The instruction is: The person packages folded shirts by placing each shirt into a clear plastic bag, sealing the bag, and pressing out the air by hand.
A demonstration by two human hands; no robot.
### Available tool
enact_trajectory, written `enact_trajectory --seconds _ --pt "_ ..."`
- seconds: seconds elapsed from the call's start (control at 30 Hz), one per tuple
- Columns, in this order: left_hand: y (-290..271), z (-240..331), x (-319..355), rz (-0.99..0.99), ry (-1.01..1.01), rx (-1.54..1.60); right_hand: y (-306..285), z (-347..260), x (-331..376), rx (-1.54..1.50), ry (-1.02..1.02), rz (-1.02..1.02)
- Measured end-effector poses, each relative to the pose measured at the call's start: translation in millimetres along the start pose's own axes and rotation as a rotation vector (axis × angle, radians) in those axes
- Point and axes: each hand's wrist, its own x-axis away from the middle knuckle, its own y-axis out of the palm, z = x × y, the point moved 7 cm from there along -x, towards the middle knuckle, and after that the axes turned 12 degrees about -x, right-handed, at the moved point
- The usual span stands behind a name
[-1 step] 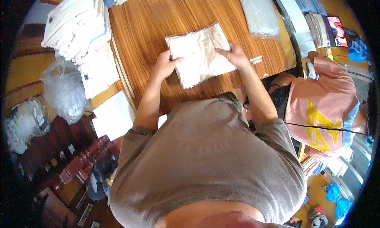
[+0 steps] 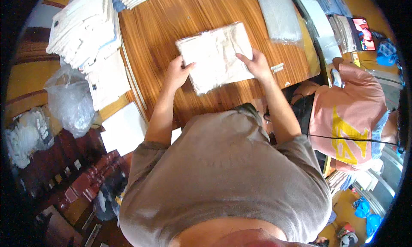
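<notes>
A flat cream folded cloth in a clear plastic bag lies tilted on the wooden table, right in front of me. My left hand grips its left edge, with the thumb on top. At the lower right corner, my right hand presses down on the bag, fingers spread over the edge. Both forearms reach up from my grey shirt at the bottom of the view.
Stacks of white folded items line the table's left side, with a crumpled clear bag and a white sheet below them. Flat clear bags lie at the far right. A person in a pink shirt sits to my right.
</notes>
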Motion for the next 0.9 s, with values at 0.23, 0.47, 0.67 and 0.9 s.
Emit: enact_trajectory --seconds 0.23,0.47,0.67,0.9 --pt "19 -33 6 -0.297 -0.296 1.193 9 -64 62 1.050 -0.916 -0.111" --pt "-12 30 13 0.593 -0.092 -0.628 36 -44 24 0.900 -0.739 -0.321" --pt "82 66 -10 0.504 0.140 -0.849 90 -25 -55 1.036 -0.837 -0.357" --pt "101 61 -20 0.505 0.114 -0.929 78 -9 -68 0.905 -0.731 -0.343"
